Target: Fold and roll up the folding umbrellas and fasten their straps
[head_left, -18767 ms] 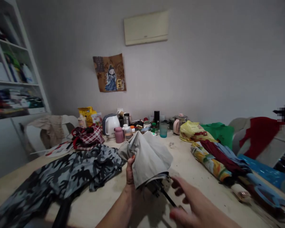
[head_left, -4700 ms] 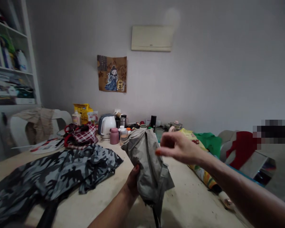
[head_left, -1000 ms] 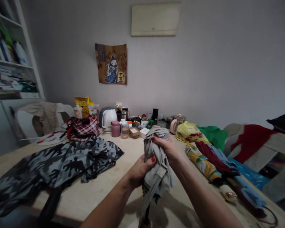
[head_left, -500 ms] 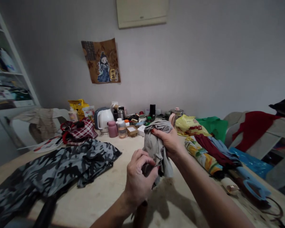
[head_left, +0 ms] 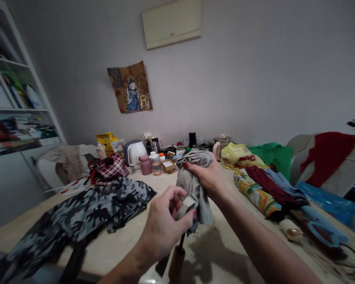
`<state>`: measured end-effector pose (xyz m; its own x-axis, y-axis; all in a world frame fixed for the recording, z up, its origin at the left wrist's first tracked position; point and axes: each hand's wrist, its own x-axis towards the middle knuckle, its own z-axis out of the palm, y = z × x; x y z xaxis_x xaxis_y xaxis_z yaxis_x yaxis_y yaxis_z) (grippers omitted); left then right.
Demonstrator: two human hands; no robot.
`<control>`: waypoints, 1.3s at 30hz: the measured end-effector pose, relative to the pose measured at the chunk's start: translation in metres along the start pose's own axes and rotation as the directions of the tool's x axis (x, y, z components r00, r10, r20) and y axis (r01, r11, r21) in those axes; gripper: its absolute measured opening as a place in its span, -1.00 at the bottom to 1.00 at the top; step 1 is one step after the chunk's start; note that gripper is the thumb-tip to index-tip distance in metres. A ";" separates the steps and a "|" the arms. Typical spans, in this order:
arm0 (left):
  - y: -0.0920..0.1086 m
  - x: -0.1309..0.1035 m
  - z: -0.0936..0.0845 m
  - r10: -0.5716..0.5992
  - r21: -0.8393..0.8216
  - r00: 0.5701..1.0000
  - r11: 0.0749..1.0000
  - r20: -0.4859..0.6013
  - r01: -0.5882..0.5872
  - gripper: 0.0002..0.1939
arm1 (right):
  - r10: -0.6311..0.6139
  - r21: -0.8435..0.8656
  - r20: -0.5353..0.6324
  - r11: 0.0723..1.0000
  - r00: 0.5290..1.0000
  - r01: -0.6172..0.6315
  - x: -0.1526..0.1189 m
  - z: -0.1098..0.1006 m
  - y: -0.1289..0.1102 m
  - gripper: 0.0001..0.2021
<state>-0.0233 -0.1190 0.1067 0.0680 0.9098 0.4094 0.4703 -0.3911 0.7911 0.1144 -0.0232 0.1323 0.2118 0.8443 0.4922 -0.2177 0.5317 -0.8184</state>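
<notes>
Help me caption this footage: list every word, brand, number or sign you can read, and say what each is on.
"午马": on the pale label of the brown wall poster.
Air conditioner: small badge, too small to read.
Yellow plastic bag: red print, too blurred and creased.
Yellow packet: dark print, too small to read.
No number can be read.
</notes>
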 end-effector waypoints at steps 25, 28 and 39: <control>0.016 -0.018 0.009 -0.055 -0.104 0.998 0.993 -0.043 0.050 -0.91 | -0.055 0.074 0.074 0.996 0.996 0.050 -0.011 -0.001 -0.012 -0.20; 0.011 -0.015 0.008 -0.121 -0.182 0.989 0.978 -0.080 0.105 -0.91 | -0.067 0.085 0.082 0.995 0.994 0.060 -0.012 -0.001 -0.012 -0.22; -0.039 -0.007 -0.037 -0.103 -0.258 0.979 0.965 -0.176 0.055 -0.44 | -0.050 -0.039 0.043 0.998 0.998 0.052 -0.010 -0.002 -0.013 -0.22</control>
<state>-0.0749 -0.1157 0.0898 -0.1367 0.9064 0.3996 0.2301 -0.3633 0.9028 0.1167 -0.0386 0.1375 0.1814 0.8187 0.5448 -0.1689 0.5717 -0.8029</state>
